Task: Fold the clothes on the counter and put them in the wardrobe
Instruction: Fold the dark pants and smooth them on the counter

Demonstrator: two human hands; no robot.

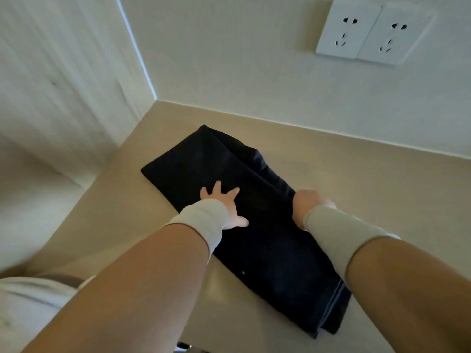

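Observation:
A dark navy garment [204, 161], folded into a long strip, lies diagonally on the beige counter [356, 189]. My left hand [225, 205] presses flat on the cloth near its middle, fingers spread. My right hand [309, 203] is at the strip's right edge with its fingers curled round the fabric; the fingertips are hidden under my hand. Both wrists wear pale bands. A stitched hem shows at the strip's near end. The wardrobe is not in view.
The counter sits in a corner, with a wall at the back and a pale panel [63, 85] on the left. A double wall socket [369, 34] is mounted above the counter at the upper right. Light clothing shows at the lower left.

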